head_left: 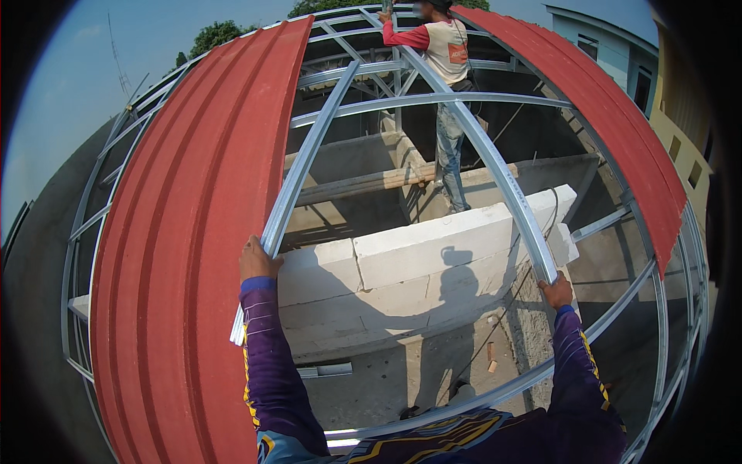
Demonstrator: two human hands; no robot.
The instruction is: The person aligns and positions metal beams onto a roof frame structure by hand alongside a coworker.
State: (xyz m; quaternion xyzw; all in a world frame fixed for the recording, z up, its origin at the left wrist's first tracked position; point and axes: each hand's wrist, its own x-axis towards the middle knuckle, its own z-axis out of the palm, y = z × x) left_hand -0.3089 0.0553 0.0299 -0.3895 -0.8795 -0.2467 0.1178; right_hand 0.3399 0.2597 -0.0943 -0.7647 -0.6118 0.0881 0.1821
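The left hand (pixel 260 261) is wrapped around a long, silver, thin-walled metal channel (pixel 309 166), gripping it above its lower end. That end overlaps the right edge of a ribbed red metal roofing sheet (pixel 185 193); whether the two touch, I cannot tell. The right hand (pixel 556 291) is curled around the lower end of a second silver metal channel (pixel 495 166), which slants up toward a co-worker (pixel 448 46) in a red-sleeved top. Both lengths lie above a white block wall (pixel 433 240) and across a curved-looking silver crosspiece (pixel 433 99).

Each channel looks light for its length and stiff along its run, though likely to twist or whip if held only at one end. The smooth metal may slide in bare palms, and cut ends could be sharp. Holding the folded sides behind the tip seems safest; thin edges would dent rather than break.
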